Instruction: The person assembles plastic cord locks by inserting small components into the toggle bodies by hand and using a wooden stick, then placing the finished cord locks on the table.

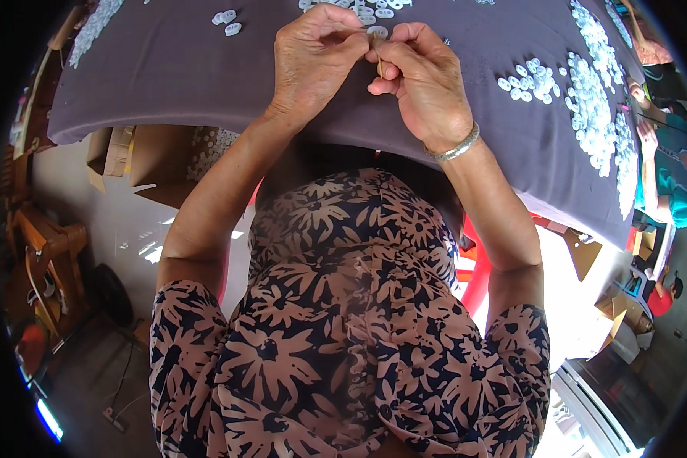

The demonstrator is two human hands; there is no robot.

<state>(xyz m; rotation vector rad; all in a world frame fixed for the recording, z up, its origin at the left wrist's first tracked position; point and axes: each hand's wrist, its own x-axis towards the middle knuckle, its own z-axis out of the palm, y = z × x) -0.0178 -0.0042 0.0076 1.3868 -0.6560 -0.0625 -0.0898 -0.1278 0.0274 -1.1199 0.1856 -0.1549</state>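
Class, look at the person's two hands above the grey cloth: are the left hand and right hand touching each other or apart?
Touching. The head view shows the left hand and right hand with fingertips pressed together, pinching a small thin piece between them above the grey cloth; no gap shows.

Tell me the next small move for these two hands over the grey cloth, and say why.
Probably draw the hands slightly apart to seat the piece. The left hand and right hand meet fingertip to fingertip, pinching a small tan piece between them, so the joining looks unfinished. Loose small white parts lie on the grey cloth, none yet reached for.
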